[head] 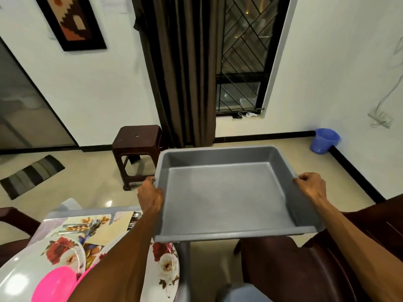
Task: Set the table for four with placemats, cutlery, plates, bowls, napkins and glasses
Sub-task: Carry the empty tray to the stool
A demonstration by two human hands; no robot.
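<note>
Bare grey tray (226, 192) between both hands

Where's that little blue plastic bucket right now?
In the head view, the blue plastic bucket stands on the floor at far right, in the wall corner, beyond the grey plastic tray.

Warm indoor light is filling the room evenly, and the window (242, 62) is showing dark behind its grille. A small glare spot is shining on the floor (108, 203) (just beside the worktop). Walls are bending toward the edges, and the pink bowl (54, 284) nearest the camera is blurring.
</note>
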